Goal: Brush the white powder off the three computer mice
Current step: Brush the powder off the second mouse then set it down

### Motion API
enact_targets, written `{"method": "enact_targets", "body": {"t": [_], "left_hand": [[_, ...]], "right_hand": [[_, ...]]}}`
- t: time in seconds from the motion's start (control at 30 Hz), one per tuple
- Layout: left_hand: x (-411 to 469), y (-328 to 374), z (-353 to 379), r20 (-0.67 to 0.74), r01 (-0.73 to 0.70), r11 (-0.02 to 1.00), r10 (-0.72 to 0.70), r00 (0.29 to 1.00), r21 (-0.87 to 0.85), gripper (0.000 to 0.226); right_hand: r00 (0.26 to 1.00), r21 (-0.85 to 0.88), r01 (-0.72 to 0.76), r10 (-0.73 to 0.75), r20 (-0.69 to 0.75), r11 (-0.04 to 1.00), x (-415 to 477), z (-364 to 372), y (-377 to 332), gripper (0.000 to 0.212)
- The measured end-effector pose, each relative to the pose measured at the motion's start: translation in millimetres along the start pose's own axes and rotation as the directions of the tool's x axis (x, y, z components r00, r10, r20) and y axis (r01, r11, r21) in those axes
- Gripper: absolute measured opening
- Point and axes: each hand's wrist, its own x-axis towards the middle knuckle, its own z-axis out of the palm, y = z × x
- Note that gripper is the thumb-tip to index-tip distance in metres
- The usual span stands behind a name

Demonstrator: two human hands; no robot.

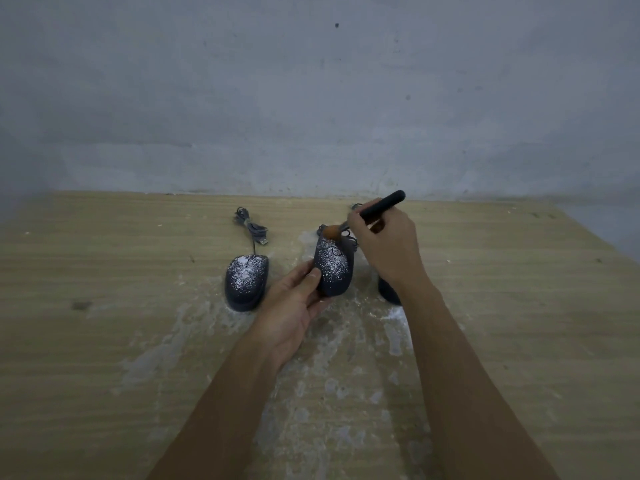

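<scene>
My left hand grips the middle mouse, a dark one dusted with white powder, and holds it tilted above the table. My right hand holds a black-handled brush; its brown bristles touch the front end of that mouse. The left mouse lies on the table, also powdered, its cable bundled behind it. The right mouse is mostly hidden behind my right wrist; only a dark edge shows.
The wooden table carries smears of white powder in its middle and towards me. A coiled cable with a USB plug lies behind the left mouse. A grey wall stands right behind the table.
</scene>
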Motion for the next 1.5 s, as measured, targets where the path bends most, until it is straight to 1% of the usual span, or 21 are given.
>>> {"method": "enact_targets", "body": {"t": [0.07, 0.13, 0.2, 0.33, 0.37, 0.5, 0.53, 0.6, 0.63, 0.7, 0.77, 0.8, 0.87, 0.93, 0.97, 1.07, 1.13, 1.23, 1.3, 1.43, 1.5], "left_hand": [[0, 1, -1, 0.001, 0.001, 1.0, -0.001, 1.0, -0.003, 0.038], [-1, 1, -1, 0.002, 0.004, 1.0, -0.004, 1.0, -0.006, 0.038], [-1, 0, 0, 0.001, 0.004, 1.0, -0.004, 1.0, -0.008, 0.036], [-2, 0, 2, 0.018, -0.005, 1.0, 0.005, 1.0, 0.009, 0.034], [-2, 0, 2, 0.019, -0.009, 1.0, 0.008, 1.0, 0.01, 0.033], [-2, 0, 1, 0.02, -0.008, 1.0, 0.008, 1.0, -0.001, 0.031], [-3, 0, 1, 0.021, -0.009, 1.0, 0.009, 1.0, 0.005, 0.031], [-3, 0, 1, 0.025, -0.015, 1.0, 0.015, 1.0, 0.013, 0.03], [-3, 0, 1, 0.027, -0.018, 1.0, 0.017, 0.999, 0.01, 0.029], [-3, 0, 0, 0.022, -0.018, 1.0, 0.018, 1.0, -0.003, 0.028], [-3, 1, 1, 0.016, -0.011, 1.0, 0.011, 1.0, -0.015, 0.027], [-2, 0, 1, 0.014, -0.011, 1.0, 0.011, 1.0, -0.016, 0.026], [-2, 0, 1, 0.018, -0.016, 1.0, 0.016, 1.0, -0.004, 0.026], [-2, -1, 1, 0.026, -0.023, 1.0, 0.023, 0.999, 0.006, 0.025], [-2, -1, 1, 0.026, -0.027, 1.0, 0.027, 0.999, 0.003, 0.024], [-1, -1, 0, 0.018, -0.03, 1.0, 0.03, 0.999, -0.006, 0.023], [-1, -1, 0, 0.011, -0.024, 1.0, 0.024, 1.0, -0.002, 0.023], [-2, -2, 1, 0.026, -0.031, 0.999, 0.03, 0.999, 0.026, 0.022], [-2, -2, 2, 0.026, -0.04, 0.999, 0.039, 0.999, 0.036, 0.023], [-2, -1, 1, 0.005, -0.033, 0.999, 0.033, 0.999, 0.006, 0.023], [-2, 0, 1, 0.0, -0.026, 1.0, 0.026, 1.0, -0.014, 0.022]], "right_hand": [[1.0, 0.047, 0.002, -0.002, -0.002, 0.999, 0, 2, -1, 0.017], [0.997, 0.108, -0.005, 0.014, -0.076, 0.994, 1, 1, -1, 0.015], [0.993, 0.113, -0.026, 0.039, -0.113, 0.993, 3, -2, 1, 0.013], [1.0, 0.014, 0.014, -0.014, 0.026, 1.0, 0, -4, 1, 0.016], [1.0, 0.033, 0.025, -0.026, 0.014, 0.999, -1, -3, 0, 0.015], [0.992, 0.107, 0.02, -0.006, -0.13, 0.994, 0, -3, -2, 0.013], [0.994, 0.082, 0.02, -0.011, -0.111, 0.996, 0, -3, -2, 0.013], [0.999, 0.021, 0.032, -0.032, -0.004, 0.999, -2, -2, -2, 0.015], [0.999, 0.025, 0.043, -0.044, 0.026, 0.999, -3, -1, -3, 0.015], [0.998, 0.08, 0.058, -0.056, -0.025, 0.995, -3, 1, -3, 0.012], [0.993, 0.139, 0.048, -0.033, -0.114, 0.989, -1, 0, -3, 0.011], [0.992, 0.155, 0.034, -0.014, -0.128, 0.987, 0, -1, -2, 0.012], [0.997, 0.094, 0.01, -0.002, -0.079, 0.996, 0, -2, 1, 0.015], [1.0, 0.003, 0.018, -0.018, 0.019, 1.0, -1, 1, 1, 0.019], [0.999, 0.008, 0.026, -0.026, 0.031, 1.0, -1, 3, 0, 0.019], [0.996, 0.115, 0.015, -0.004, -0.091, 0.993, 0, 6, -4, 0.018], [0.992, 0.127, 0.003, 0.013, -0.128, 0.992, 1, 3, -4, 0.02], [1.0, 0.021, 0.01, -0.01, -0.019, 1.0, -2, 5, -1, 0.021], [1.0, 0.038, 0.015, -0.015, 0.017, 0.999, -4, 12, -2, 0.019], [0.988, 0.191, -0.018, 0.047, -0.147, 0.981, -2, 8, -8, 0.017], [0.985, 0.217, -0.028, 0.064, -0.161, 0.976, 1, -1, -5, 0.011]]}}
